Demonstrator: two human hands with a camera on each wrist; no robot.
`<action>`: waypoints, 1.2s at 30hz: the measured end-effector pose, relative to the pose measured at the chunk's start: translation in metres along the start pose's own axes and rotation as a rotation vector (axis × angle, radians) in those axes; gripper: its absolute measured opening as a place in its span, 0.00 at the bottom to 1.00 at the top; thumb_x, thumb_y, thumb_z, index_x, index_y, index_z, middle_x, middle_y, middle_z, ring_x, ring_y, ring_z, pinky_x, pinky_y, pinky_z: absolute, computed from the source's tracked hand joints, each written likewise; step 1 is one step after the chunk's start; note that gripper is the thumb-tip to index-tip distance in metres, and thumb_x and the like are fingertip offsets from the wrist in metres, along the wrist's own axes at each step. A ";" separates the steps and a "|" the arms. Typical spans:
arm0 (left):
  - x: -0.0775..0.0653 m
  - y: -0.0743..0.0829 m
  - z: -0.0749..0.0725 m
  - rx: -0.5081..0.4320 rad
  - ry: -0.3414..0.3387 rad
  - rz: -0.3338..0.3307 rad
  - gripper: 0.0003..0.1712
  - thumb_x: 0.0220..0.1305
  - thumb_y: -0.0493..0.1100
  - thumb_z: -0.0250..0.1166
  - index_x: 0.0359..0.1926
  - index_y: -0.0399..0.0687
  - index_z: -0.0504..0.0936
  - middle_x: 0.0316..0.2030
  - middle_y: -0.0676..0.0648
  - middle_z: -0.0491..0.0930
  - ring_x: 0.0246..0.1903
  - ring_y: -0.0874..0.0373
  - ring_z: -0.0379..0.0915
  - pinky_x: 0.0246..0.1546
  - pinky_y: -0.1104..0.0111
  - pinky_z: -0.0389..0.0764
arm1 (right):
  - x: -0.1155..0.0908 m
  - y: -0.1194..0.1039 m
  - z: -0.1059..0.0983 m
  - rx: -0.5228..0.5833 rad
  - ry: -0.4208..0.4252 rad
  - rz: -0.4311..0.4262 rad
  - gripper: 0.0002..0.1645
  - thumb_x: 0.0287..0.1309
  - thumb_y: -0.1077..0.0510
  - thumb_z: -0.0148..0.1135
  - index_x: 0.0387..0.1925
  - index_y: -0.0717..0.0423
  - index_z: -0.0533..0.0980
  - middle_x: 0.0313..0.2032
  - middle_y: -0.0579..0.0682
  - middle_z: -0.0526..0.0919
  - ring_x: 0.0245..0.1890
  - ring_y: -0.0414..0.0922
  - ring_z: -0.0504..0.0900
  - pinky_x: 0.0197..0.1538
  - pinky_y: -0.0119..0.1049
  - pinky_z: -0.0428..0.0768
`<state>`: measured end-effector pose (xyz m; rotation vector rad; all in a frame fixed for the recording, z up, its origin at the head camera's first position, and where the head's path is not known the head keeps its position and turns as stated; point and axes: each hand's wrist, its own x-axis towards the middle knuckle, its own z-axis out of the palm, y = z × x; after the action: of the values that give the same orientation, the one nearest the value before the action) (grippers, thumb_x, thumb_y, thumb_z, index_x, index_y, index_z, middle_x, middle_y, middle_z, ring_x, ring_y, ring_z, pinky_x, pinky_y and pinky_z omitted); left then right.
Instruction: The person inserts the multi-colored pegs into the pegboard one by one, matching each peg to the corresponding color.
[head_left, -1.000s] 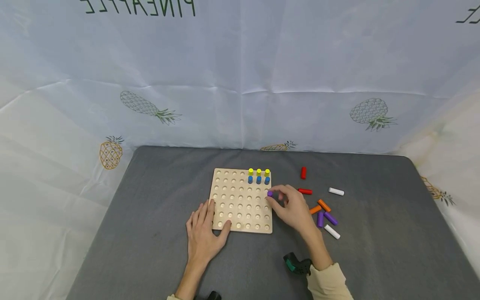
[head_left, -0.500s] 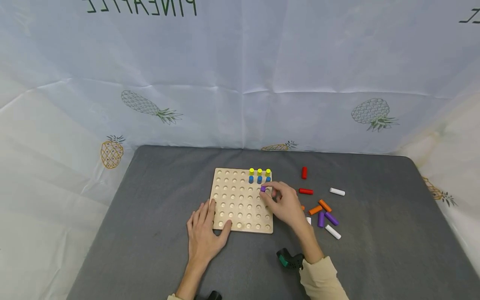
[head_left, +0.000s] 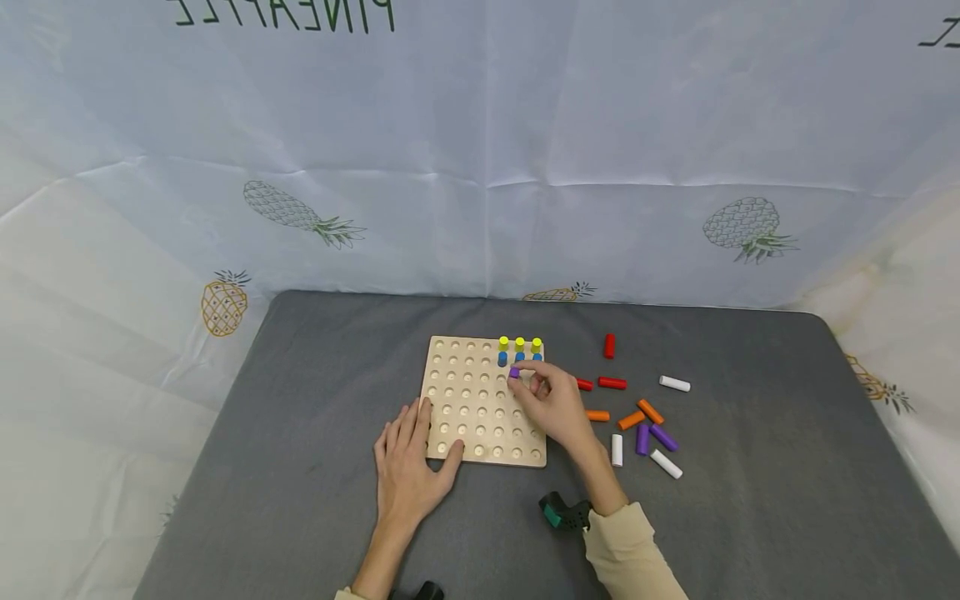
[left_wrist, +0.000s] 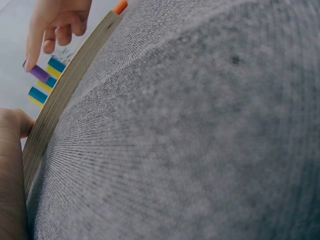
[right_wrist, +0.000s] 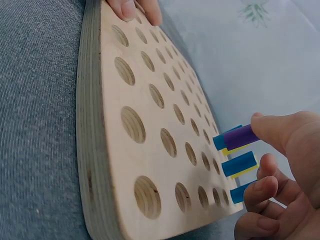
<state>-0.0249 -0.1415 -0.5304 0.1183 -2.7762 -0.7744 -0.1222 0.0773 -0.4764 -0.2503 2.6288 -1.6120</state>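
My right hand (head_left: 553, 406) pinches a purple peg (right_wrist: 240, 135) between thumb and forefinger, over the right part of the wooden pegboard (head_left: 465, 423). In the head view the purple peg's top shows just nearer than the row of blue pegs (head_left: 502, 359). Behind those stand three yellow pegs (head_left: 503, 343) in the far row. The rightmost blue peg is partly covered by my right hand. My left hand (head_left: 408, 475) rests at the board's near left corner, thumb on the near edge and fingers along the left side. Rows of bare holes cover the rest of the board.
Right of the board lie loose pegs on the grey cloth: red (head_left: 610, 346), white (head_left: 674, 383), orange (head_left: 632, 420) and purple (head_left: 663, 437). A black wrist device (head_left: 566, 512) sits by my right wrist. A pineapple-print curtain (head_left: 480, 167) hangs behind the table.
My right hand has moved left across the board with the purple peg, from its right edge to near the leftmost blue peg. Loose pegs behind the hand have come into view. The left hand stays put.
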 end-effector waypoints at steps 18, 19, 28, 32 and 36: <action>0.000 0.001 0.001 0.009 0.005 0.004 0.48 0.60 0.63 0.68 0.75 0.44 0.67 0.72 0.39 0.70 0.73 0.38 0.64 0.71 0.41 0.58 | 0.007 0.000 0.013 -0.013 -0.010 0.006 0.15 0.65 0.57 0.68 0.52 0.54 0.85 0.22 0.50 0.73 0.14 0.36 0.62 0.20 0.27 0.63; 0.000 0.001 0.001 0.009 0.004 0.003 0.48 0.60 0.63 0.68 0.75 0.44 0.67 0.72 0.39 0.70 0.73 0.38 0.64 0.71 0.41 0.58 | 0.007 0.000 0.013 -0.016 -0.011 0.011 0.15 0.65 0.57 0.68 0.52 0.54 0.85 0.22 0.50 0.73 0.14 0.36 0.62 0.20 0.27 0.62; -0.001 0.001 0.001 0.005 -0.006 -0.005 0.48 0.61 0.63 0.68 0.76 0.45 0.67 0.73 0.39 0.70 0.73 0.39 0.64 0.72 0.41 0.57 | 0.006 0.000 0.016 -0.061 -0.026 0.045 0.16 0.65 0.53 0.69 0.54 0.49 0.85 0.22 0.50 0.75 0.14 0.36 0.64 0.18 0.28 0.58; -0.001 0.000 0.001 0.006 -0.008 -0.006 0.48 0.61 0.63 0.68 0.76 0.45 0.66 0.73 0.39 0.69 0.73 0.39 0.63 0.72 0.41 0.57 | 0.007 0.001 0.016 -0.078 -0.020 0.044 0.16 0.65 0.52 0.69 0.54 0.47 0.85 0.22 0.50 0.75 0.13 0.35 0.63 0.18 0.28 0.58; 0.000 0.000 0.001 0.006 -0.010 -0.006 0.49 0.61 0.63 0.68 0.76 0.45 0.66 0.73 0.39 0.69 0.73 0.39 0.63 0.72 0.41 0.57 | 0.007 0.001 0.017 -0.091 -0.015 0.050 0.17 0.66 0.52 0.68 0.54 0.46 0.85 0.22 0.50 0.75 0.13 0.36 0.63 0.18 0.28 0.58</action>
<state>-0.0248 -0.1411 -0.5315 0.1238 -2.7890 -0.7706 -0.1276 0.0620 -0.4847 -0.1973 2.6786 -1.4719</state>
